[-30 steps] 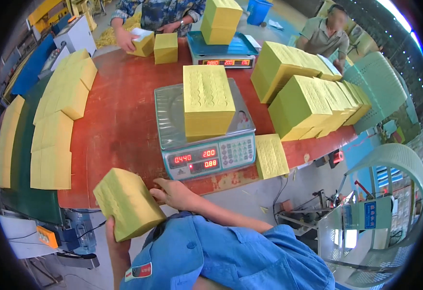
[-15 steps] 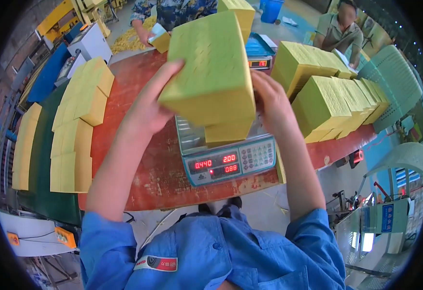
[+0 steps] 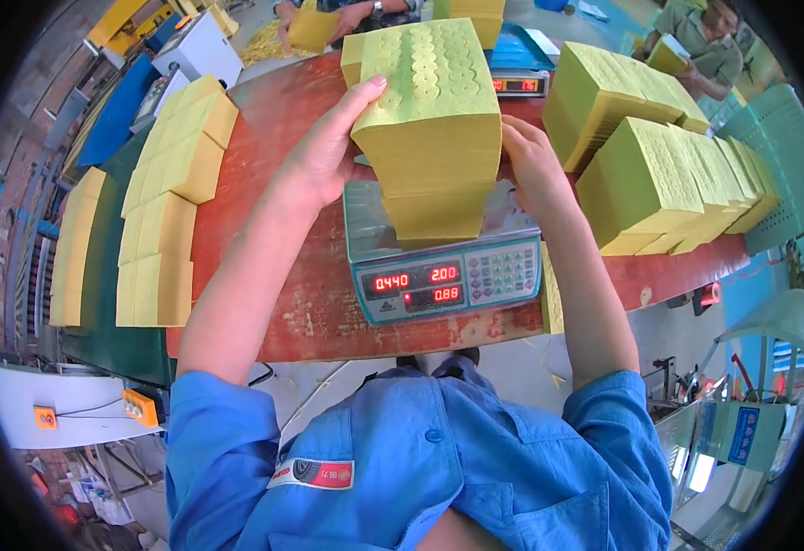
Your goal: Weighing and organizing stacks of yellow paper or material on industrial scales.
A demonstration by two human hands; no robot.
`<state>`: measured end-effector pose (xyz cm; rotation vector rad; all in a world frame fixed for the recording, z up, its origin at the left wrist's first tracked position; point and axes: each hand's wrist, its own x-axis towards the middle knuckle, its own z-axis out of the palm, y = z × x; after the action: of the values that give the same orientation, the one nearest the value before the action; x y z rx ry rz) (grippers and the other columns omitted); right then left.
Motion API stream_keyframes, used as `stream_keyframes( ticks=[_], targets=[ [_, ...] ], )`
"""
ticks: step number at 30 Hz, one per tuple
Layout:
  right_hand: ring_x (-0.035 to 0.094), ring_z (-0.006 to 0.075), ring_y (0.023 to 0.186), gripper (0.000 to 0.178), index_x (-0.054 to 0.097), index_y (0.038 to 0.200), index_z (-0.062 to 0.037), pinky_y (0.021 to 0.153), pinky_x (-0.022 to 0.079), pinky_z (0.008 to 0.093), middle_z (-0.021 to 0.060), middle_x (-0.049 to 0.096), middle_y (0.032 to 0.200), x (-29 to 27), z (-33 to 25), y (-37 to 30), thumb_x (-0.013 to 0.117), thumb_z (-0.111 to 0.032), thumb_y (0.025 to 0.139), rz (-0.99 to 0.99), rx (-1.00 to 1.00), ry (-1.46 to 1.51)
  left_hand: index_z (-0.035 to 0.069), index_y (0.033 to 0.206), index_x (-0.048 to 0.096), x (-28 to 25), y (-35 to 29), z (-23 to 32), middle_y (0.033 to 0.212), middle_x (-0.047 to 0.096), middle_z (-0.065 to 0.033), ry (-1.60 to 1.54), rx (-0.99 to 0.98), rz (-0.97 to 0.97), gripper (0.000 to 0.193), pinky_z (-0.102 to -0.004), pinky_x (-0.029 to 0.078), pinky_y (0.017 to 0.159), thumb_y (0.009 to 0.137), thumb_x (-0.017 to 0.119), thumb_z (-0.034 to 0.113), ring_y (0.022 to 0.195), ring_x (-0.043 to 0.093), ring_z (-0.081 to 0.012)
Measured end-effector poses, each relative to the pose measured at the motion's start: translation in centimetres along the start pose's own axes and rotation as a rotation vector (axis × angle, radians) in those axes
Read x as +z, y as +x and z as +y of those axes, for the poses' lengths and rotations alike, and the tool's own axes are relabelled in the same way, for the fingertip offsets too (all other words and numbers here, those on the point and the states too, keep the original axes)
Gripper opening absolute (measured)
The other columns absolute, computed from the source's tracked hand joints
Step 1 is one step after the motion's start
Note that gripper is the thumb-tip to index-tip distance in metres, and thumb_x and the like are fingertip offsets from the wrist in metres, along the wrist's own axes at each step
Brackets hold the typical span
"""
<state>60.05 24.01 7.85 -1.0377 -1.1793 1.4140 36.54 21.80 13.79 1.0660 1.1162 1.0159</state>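
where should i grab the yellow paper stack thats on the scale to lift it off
Take the upper yellow stack by its two opposite short sides, one palm from the left and one from the right, as the left hand and right hand are placed now. It is a thick block of loose sheets, so squeezing flat across the sides likely keeps them together. The scale beneath leaves both sides open.

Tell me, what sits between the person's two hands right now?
In the head view, a thick yellow paper stack sits between the left hand and right hand, both pressed against its sides, above another yellow stack on the weighing scale.
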Motion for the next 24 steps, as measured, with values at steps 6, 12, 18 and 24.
stream_keyframes(
  ticks=[6,12,18,24],
  targets=[
    [0.054,0.0082,0.064,0.030,0.067,0.113,0.0006,0.057,0.040,0.0239,0.0020,0.065,0.085,0.1,0.5,0.0,0.053,-0.020,0.095,-0.003,-0.043,0.000,0.013,0.138,0.048,0.2,0.2,-0.2,0.131,0.053,-0.0104,0.051,0.042,0.014,0.081,-0.0489,0.047,0.088,0.080,0.058,0.069,0.121,0.048,-0.0250],
    [0.054,0.0082,0.066,0.033,0.067,0.114,0.0014,0.058,0.041,0.0240,0.0030,0.066,0.087,0.2,1.1,0.3,0.054,-0.022,0.096,0.028,-0.086,-0.097,0.014,0.138,0.049,-0.2,0.3,-1.5,0.129,0.055,-0.0077,-0.055,0.072,0.111,0.071,-0.0439,0.048,0.085,0.089,0.047,0.066,0.115,0.052,-0.0218],
    [0.059,0.0119,0.078,0.035,0.066,0.120,-0.0027,0.071,0.047,0.0261,0.0049,0.068,0.097,0.2,3.4,0.7,0.055,-0.027,0.097,0.117,-0.218,-0.127,0.011,0.139,0.048,-1.9,2.1,-6.4,0.132,0.055,-0.0064,-0.003,0.274,0.158,0.058,-0.0335,0.045,0.091,0.100,0.038,0.053,0.113,0.054,-0.0168],
    [0.052,0.0178,0.117,0.054,0.044,0.145,-0.0107,0.094,0.045,0.0334,0.0113,0.051,0.138,1.0,4.7,1.3,0.047,-0.041,0.101,0.206,0.000,0.343,0.004,0.137,0.047,-0.6,5.3,-11.2,0.129,0.056,-0.0071,-0.418,0.182,0.189,0.051,-0.0366,0.043,0.099,0.102,0.043,0.041,0.106,0.058,-0.0180]
  ],
)
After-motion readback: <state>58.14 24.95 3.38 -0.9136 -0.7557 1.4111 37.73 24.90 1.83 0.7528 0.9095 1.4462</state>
